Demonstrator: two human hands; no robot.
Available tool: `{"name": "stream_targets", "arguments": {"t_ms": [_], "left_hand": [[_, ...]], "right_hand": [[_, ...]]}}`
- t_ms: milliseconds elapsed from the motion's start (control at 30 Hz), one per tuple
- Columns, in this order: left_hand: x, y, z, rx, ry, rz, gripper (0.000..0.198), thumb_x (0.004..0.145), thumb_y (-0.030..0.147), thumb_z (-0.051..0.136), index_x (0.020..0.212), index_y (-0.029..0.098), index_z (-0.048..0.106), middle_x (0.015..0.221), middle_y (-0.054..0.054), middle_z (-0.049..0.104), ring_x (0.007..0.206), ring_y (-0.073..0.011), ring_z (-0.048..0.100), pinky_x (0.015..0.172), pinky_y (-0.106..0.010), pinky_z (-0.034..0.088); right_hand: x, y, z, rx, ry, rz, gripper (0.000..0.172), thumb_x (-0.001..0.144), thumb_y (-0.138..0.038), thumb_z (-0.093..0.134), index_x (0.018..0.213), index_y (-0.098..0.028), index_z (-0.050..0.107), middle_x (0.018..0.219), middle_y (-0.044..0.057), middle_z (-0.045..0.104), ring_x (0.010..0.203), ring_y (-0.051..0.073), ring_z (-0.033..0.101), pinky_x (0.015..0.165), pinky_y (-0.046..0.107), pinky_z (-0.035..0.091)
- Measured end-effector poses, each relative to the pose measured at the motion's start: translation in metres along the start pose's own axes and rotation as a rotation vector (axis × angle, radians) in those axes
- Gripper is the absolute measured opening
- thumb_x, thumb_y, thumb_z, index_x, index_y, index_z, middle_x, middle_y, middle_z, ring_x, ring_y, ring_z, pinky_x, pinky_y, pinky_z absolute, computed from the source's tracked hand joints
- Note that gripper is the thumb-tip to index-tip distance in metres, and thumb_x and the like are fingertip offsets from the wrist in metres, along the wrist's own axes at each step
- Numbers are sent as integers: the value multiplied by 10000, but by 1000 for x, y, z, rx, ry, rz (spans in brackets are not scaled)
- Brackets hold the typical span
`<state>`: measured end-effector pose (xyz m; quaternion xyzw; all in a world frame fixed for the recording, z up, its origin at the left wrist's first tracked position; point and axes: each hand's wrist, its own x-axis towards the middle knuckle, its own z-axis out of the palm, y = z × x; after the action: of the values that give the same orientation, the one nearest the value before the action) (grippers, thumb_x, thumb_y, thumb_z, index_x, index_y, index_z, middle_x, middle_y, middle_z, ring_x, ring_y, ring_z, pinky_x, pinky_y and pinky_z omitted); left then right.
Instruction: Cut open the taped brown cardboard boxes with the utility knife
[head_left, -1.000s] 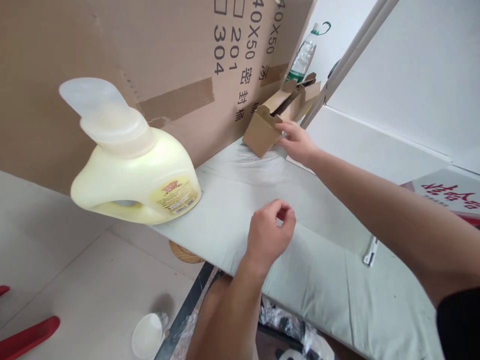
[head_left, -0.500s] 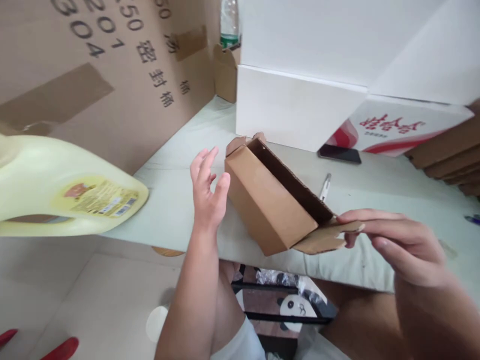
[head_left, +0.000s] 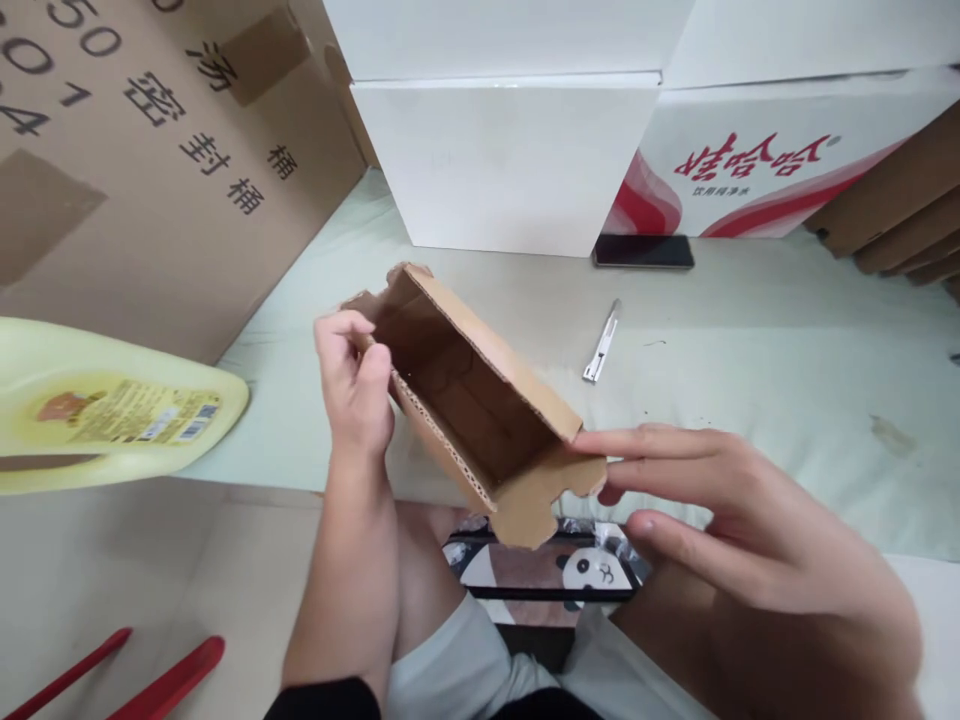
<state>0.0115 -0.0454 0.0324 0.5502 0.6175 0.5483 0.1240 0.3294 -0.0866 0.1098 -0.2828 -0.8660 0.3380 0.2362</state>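
I hold a small open brown cardboard box over the near edge of the pale green table, its opening turned up toward me. My left hand pinches the box's left end flap, fingers closed on it. My right hand grips the right end flap between thumb and outstretched fingers. The inside of the box looks empty.
A pale yellow detergent jug lies at the left. A large printed brown carton stands behind it. White boxes and a red-printed box line the back. A dark phone and a small metal tool lie on the table.
The right hand brought the box from the far corner to the near edge. The left hand opened, then closed on the box's left flap. The box tilted, its opening now facing me.
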Motion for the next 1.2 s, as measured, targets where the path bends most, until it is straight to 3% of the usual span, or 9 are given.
{"name": "stream_targets", "arguments": {"t_ms": [200, 400, 500, 600, 733, 800, 967, 1033, 1200], "left_hand": [[-6, 2, 8, -53, 94, 30, 594, 884, 802, 267, 1150, 318, 484, 1042, -28, 668, 1158, -248, 687, 1035, -512, 538], [-9, -13, 9, -80, -8, 78, 645, 887, 758, 548, 1356, 324, 461, 1131, -67, 689, 1169, -265, 675, 1086, -462, 530], [-12, -21, 8, -41, -35, 144, 553, 930, 647, 621, 1364, 318, 524, 1381, -98, 598, 1324, -283, 591, 1073, -439, 526], [-13, -26, 9, 55, -48, 244, 450, 980, 565, 606, 1350, 309, 588, 1463, -103, 527, 1444, -301, 486, 1135, -458, 475], [-12, -28, 10, 95, -54, 305, 418, 1020, 525, 553, 1377, 307, 583, 1470, -108, 509, 1485, -306, 440, 1196, -496, 418], [-12, -27, 10, 107, -50, 302, 419, 1024, 527, 542, 1376, 306, 587, 1497, -112, 480, 1485, -315, 441, 1198, -510, 421], [-14, -27, 12, 87, -59, 378, 367, 1054, 494, 484, 1292, 307, 690, 1512, -97, 448, 1441, -306, 494, 1241, -516, 383], [-15, -27, 13, 98, -94, 402, 391, 1044, 521, 493, 1263, 299, 729, 1491, -100, 467, 1422, -316, 509, 1233, -524, 398], [-12, -25, 11, 156, -136, 283, 493, 1001, 625, 513, 1228, 267, 765, 1414, -123, 517, 1391, -335, 528, 1192, -536, 450]], "right_hand": [[2, 16, 14, -90, 196, 151, 166, 967, -255, 581, 1022, -301, 730, 1497, 64, 626, 1299, 323, 681, 792, 392, 701], [16, 30, 38, -214, 219, 134, 293, 991, -212, 545, 1256, -271, 657, 1613, 118, 496, 1398, 314, 602, 957, 424, 646], [20, 39, 48, -212, 283, 43, 326, 965, -172, 564, 1267, -267, 645, 1474, 141, 571, 1086, 239, 734, 828, 373, 645], [23, 51, 59, -193, 499, 18, 243, 874, -136, 665, 1081, -257, 627, 1071, 60, 577, 743, 135, 601, 667, 314, 576], [23, 66, 67, -140, 705, 65, 627, 783, -193, 748, 1342, -316, 491, 1188, 75, 507, 966, 214, 581, 743, 366, 560], [22, 69, 67, -126, 680, 76, 777, 815, -255, 739, 1495, -334, 371, 1367, 112, 488, 1159, 267, 582, 870, 428, 568], [17, 67, 60, -35, 461, 31, 311, 976, -333, 596, 1277, -274, 649, 1337, 110, 607, 1286, 290, 592, 1084, 493, 507], [16, 69, 61, 17, 494, 49, 303, 995, -396, 579, 1253, -277, 685, 1368, 108, 601, 1299, 292, 594, 1081, 484, 515], [14, 89, 70, 235, 608, 444, 536, 1029, -630, 415, 1436, -311, 558, 1445, 118, 607, 1238, 282, 654, 956, 468, 592]]}}
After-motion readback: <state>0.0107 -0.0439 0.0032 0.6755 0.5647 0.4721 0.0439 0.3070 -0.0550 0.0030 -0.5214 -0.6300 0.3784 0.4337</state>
